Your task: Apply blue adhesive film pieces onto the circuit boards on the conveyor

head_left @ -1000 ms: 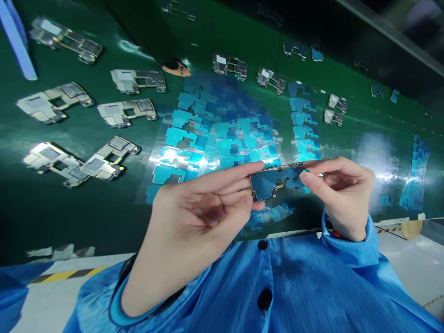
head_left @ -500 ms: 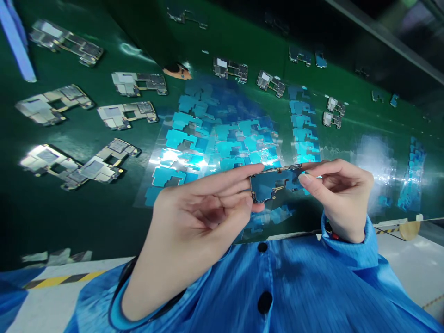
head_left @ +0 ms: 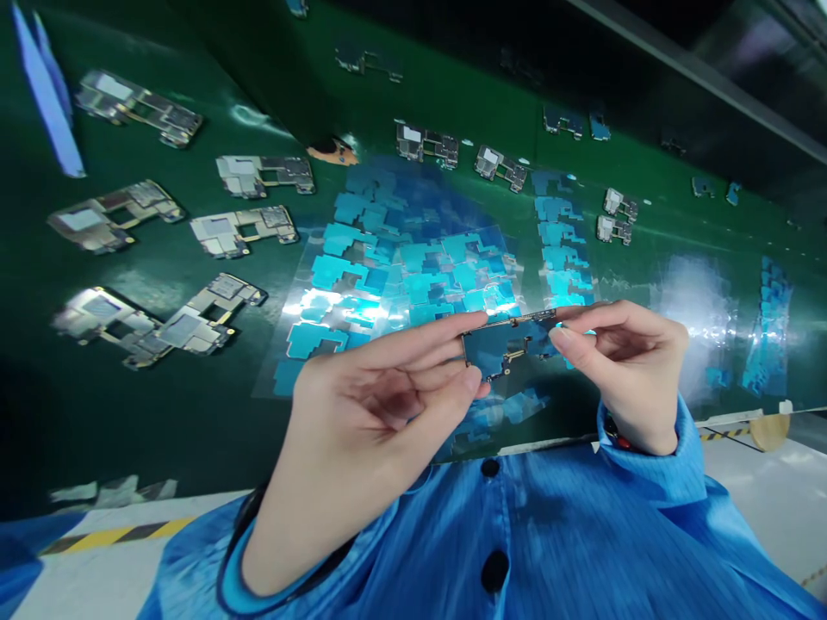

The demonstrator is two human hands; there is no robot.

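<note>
My left hand [head_left: 394, 387] grips the left end of a phone circuit board [head_left: 488, 346], fingers behind it and thumb at its lower left edge. The board's face is dark blue, with gold-coloured details along its edges and a notch in the lower side. At the board's right end, the thumb and index finger of my right hand [head_left: 626, 362] pinch it. The board is held up tilted above the bench. Beneath and beyond it lie clear sheets carrying blue cut-out films [head_left: 426, 258], partly hidden by my left hand.
Several circuit boards [head_left: 245, 228] lie on the green mat [head_left: 213, 430] at left, with more [head_left: 426, 145] farther back. A strip of blue films [head_left: 561, 232] and a shiny clear sheet [head_left: 691, 301] lie to the right. Blue tweezers-like strips [head_left: 48, 95] are at upper left.
The view has shifted slightly, so the bench things at left sit lower and farther right. My left thumb has slid a little onto the board's lower left corner. Both hands keep their hold.
</note>
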